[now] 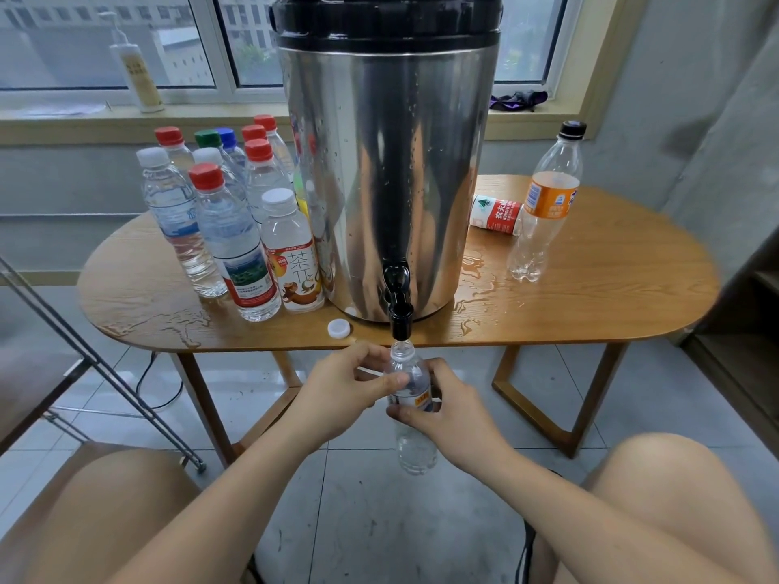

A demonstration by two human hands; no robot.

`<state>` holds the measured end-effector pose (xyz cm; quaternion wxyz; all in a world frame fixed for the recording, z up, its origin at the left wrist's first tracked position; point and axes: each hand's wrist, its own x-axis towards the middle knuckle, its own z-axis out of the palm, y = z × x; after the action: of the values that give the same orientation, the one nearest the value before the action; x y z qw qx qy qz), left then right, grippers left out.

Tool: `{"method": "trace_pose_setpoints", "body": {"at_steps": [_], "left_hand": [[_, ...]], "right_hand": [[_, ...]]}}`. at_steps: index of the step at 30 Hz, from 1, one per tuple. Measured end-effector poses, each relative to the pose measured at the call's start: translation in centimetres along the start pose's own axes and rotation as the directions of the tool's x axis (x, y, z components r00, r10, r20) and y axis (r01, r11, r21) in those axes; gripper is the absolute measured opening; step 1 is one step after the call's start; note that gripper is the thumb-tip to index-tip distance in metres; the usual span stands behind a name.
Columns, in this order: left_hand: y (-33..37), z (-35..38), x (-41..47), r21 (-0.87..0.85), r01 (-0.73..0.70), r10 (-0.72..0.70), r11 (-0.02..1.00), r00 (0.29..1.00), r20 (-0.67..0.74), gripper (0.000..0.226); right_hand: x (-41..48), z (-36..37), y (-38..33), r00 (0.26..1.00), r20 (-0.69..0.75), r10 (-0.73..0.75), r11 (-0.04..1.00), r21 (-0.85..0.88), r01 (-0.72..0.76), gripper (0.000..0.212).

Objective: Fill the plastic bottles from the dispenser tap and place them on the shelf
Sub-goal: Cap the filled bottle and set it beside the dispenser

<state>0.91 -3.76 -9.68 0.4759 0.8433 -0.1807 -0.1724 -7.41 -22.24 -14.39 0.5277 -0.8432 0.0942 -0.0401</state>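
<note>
My left hand and right hand: grip curled round clear plastic bottle, mouth held under black dispenser tap for filling.

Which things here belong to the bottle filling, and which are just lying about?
Job: steel dispenser, its tap, clear bottle under the tap, left hand, right hand, loose white cap, orange-label bottle, capped bottles.
Lying about: pump bottle, purple cloth, black cable.

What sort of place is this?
Likely a plain room in an office or flat: a wooden table beside a window facing other buildings, a tiled floor, a steel dispenser on the table.
</note>
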Motion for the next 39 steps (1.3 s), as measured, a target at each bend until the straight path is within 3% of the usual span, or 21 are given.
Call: {"method": "trace_pose_setpoints", "body": {"at_steps": [39], "left_hand": [[-0.74,0.24,0.36,0.024,0.012,-0.012,1.0,1.0,0.007,0.035]], "right_hand": [[-0.07,-0.16,0.19,1.0,0.009,-0.017,1.0,0.001,0.017,0.055]]}}
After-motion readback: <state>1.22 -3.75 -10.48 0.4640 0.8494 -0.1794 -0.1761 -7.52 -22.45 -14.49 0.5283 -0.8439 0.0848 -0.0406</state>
